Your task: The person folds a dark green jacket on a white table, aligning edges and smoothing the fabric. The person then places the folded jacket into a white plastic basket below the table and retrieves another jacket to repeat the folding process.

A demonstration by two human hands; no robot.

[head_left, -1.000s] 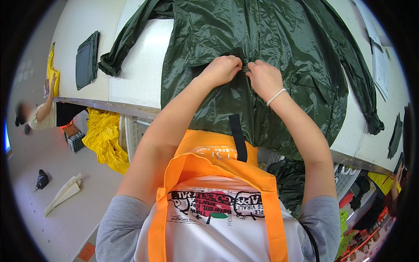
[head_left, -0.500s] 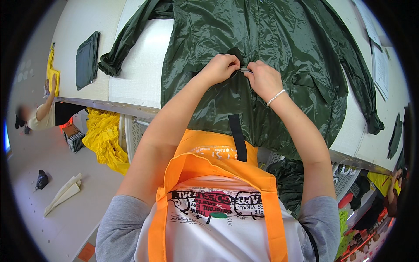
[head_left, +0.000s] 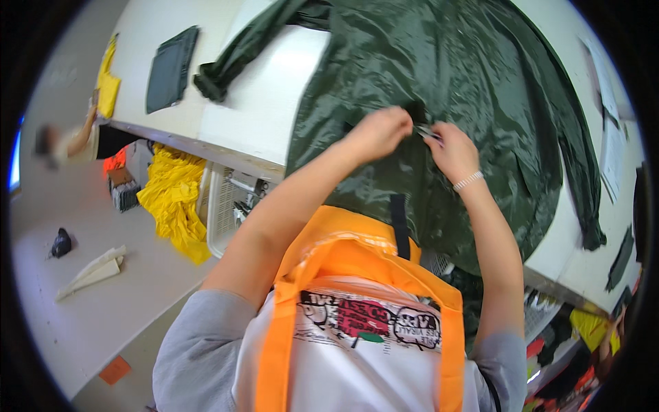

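A dark green, shiny raincoat lies spread over the white table, its sleeves out to both sides and its lower part hanging over the near edge. At the middle of its front, my left hand is closed, thumb and fingers pinching the coat's fabric by a small dark flap. Close on its right, my right hand is closed on a small metal tool that looks like thread snips. Its tip is at the pinched fabric; the exact contact is too small to make out.
A folded dark green garment lies on the table at the left. White baskets stand under the edge, beside heaped yellow fabric. Papers lie far right. Another person handles a yellow garment at far left.
The view has shifted and tilted, so the table and coat appear further right. My hands stay together at the coat's front, the snips now showing more plainly between them.
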